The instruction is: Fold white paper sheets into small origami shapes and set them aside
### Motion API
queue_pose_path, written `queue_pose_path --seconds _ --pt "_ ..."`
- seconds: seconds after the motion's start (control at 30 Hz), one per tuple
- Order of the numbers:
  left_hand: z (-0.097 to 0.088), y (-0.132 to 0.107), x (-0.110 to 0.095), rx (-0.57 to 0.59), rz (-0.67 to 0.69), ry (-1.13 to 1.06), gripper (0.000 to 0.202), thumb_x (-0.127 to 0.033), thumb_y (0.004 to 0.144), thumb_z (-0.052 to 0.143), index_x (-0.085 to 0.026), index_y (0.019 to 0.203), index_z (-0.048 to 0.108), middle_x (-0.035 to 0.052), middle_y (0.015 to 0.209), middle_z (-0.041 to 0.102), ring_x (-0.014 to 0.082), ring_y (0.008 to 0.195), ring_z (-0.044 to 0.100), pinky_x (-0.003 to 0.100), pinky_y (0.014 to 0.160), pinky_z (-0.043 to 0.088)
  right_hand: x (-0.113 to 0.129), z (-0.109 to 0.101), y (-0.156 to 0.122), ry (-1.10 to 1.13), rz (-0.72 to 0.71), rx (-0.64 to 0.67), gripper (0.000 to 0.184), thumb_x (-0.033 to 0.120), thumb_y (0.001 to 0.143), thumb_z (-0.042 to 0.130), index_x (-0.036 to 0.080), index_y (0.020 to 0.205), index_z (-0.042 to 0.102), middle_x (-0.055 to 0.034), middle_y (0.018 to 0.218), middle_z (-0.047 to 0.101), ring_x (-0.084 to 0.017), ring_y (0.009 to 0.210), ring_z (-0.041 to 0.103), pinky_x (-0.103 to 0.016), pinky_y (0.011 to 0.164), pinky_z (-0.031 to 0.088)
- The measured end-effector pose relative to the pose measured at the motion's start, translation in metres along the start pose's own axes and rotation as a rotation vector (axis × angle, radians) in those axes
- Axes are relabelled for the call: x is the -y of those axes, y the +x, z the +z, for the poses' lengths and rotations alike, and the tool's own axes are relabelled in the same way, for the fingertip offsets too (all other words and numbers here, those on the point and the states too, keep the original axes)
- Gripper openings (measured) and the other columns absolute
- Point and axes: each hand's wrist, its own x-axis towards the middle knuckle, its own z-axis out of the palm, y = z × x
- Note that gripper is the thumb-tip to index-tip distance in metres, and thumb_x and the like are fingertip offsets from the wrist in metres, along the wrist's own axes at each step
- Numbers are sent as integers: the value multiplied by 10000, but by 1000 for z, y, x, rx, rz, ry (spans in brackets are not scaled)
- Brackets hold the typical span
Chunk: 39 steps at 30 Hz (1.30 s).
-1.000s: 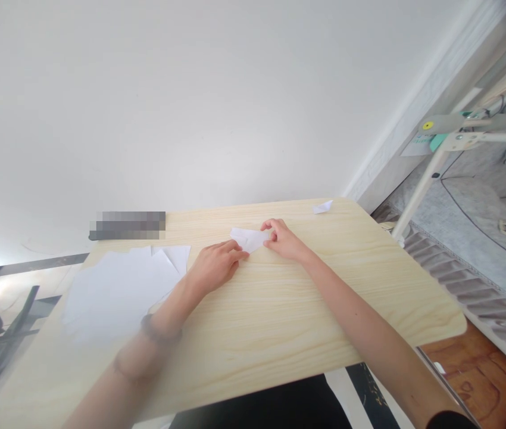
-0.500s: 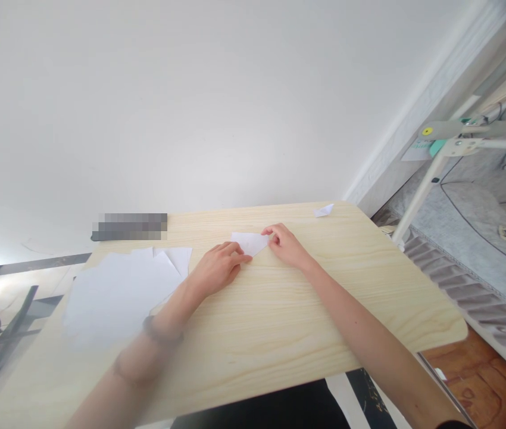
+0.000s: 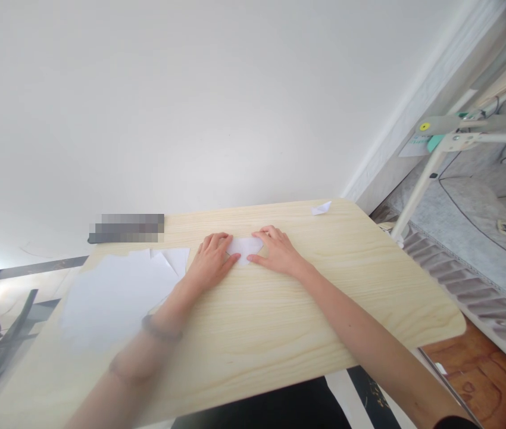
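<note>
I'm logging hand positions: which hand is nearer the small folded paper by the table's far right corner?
Right. The right hand is left of the small folded paper and nearer the person; the left hand is farther left.

- A pale wood-grain table [image 3: 369, 286] with rounded right-hand corners stands against the wall.
- Loose white sheets [image 3: 119, 292] lie overlapping across its left part.
- Behind them, near the far edge, lies a dark, blurred-out object [image 3: 125, 229].
- A folded white paper [image 3: 244, 247] lies mid-table.
- A smaller folded piece [image 3: 321, 208] sits near the far right corner.
</note>
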Motion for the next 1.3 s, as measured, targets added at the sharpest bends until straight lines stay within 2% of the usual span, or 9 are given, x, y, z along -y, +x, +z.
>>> queue_pose_path --seconds 0.17,0.33,0.53,0.63,0.77,0.97,1.1,1.3 --pt "2 -1 2 27 -35 19 417 -384 835 403 -166 1191 421 117 1130 447 256 1081 376 445 900 346 5 0 -2 -24 -48 -3 557 546 697 533 241 1159 471 -77 1138 429 -235 1038 405 -392 896 321" --pt "5 0 5 -3 -55 -24 465 -397 817 432 -166 1220 398 122 1103 435 256 1042 395 448 885 355 6 1 -1 -3 -54 -12 509 501 729 524 259 1173 462 -71 1121 440 -231 1041 396 -394 896 324" --pt "5 1 4 -46 -45 -80 404 -368 799 472 -173 1151 434 108 1087 420 252 1046 391 442 889 356 5 2 0 55 -74 -37 508 469 712 565 261 1164 462 -63 1112 437 -221 1061 390 -382 917 319" --pt "3 2 2 -69 -28 -93 351 -334 791 490 -171 1100 452 104 1096 429 254 1061 372 436 893 352 6 1 -1 76 -81 -62 428 397 744 553 253 1139 474 -61 1099 443 -211 1044 402 -370 910 323" --pt "0 4 2 -39 -3 -101 310 -309 789 496 -168 1063 463 82 1031 483 244 1037 385 412 889 356 9 -2 -1 106 -104 -73 328 309 766 535 239 1084 490 -52 1070 482 -206 1011 417 -361 885 324" --pt "0 5 2 -8 18 -79 372 -312 810 473 -187 1159 439 78 1033 504 231 1010 410 403 887 350 13 -4 0 150 -150 -56 213 256 779 517 219 988 501 -34 1022 541 -189 974 438 -341 860 315" --pt "-2 5 2 12 41 -27 277 -317 814 469 -202 1061 524 67 990 519 223 986 424 391 860 361 13 -3 1 166 -174 -48 137 239 788 507 214 922 521 -21 972 563 -172 942 458 -326 852 307" --pt "-3 5 0 -15 80 77 222 -320 822 469 -201 975 576 60 980 546 224 992 420 374 841 361 12 -2 1 169 -221 -74 75 210 775 528 199 845 550 -22 907 580 -162 924 472 -316 842 294"
